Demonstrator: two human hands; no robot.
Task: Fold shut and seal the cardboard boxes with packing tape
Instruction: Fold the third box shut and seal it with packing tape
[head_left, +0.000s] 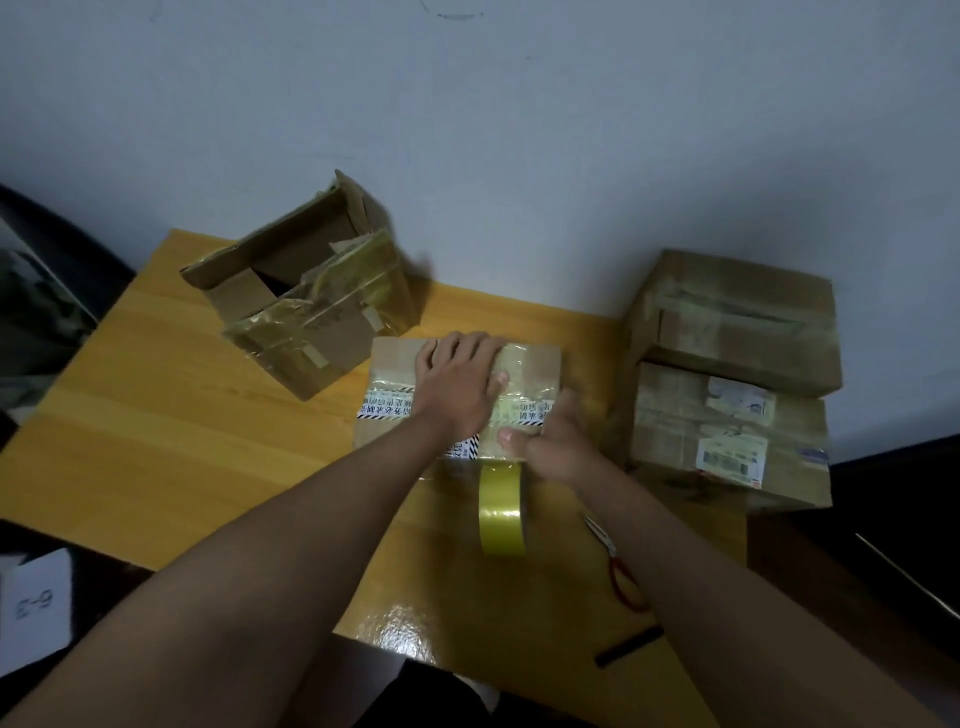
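White card (32, 605) marked "6-3"

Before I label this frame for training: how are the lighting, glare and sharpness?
Head view: dim, yellowish light; a bright glare patch on the table near its front edge; wide-angle bending at the borders; soft focus, so the print on the middle box under the left hand is unreadable.

Left of the left hand (457, 384) bare table (171, 415) lies free; beyond its fingertips the open box (306, 291). Stacked boxes (727, 374) block the right hand (550, 441); tape roll (501, 512) and scissors (613, 561) lie behind its fingers.
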